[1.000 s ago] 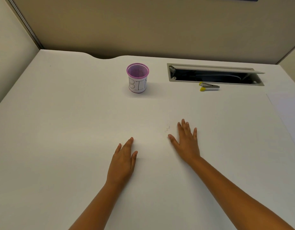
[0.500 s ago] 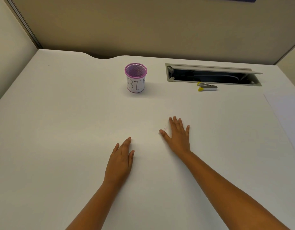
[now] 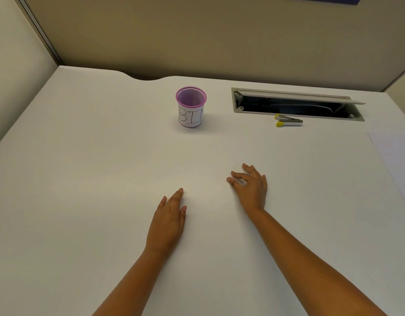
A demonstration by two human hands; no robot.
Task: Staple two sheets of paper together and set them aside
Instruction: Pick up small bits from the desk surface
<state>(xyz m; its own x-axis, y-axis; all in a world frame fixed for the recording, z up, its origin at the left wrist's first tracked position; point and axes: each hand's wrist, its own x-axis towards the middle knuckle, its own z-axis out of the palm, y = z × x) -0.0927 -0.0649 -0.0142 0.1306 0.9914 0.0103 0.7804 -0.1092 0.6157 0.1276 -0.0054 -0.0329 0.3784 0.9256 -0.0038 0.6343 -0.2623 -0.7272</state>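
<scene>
Two bare hands are resting over a white desk (image 3: 83, 201), neither holding anything. The left hand (image 3: 168, 218) is lying flat, palm down, fingers straight and together, pointing away from the person. The right hand (image 3: 250, 187) is sitting just beside it to the right and a little farther out, its fingers loosely spread and slightly bent, tips pointing toward the left and grasping nothing.

The paper (image 3: 395, 165) is showing only as a pale sheet at the desk's right edge, partly cut off by the frame; whether it is one sheet or two cannot be told. Its visible long edge is running diagonally, from far-left to near-right. It is lying well apart from both hands, to the right of the right hand, so the right hand is plainly the nearer one and, in my judgement, the one that a reach toward the paper is calling for.

A small stapler (image 3: 288, 120) with yellow ends is lying far out, just in front of the open cable tray (image 3: 297, 106), its long axis running left to right. A purple mesh cup (image 3: 191, 107) labelled BIN is standing upright to the left of it.
</scene>
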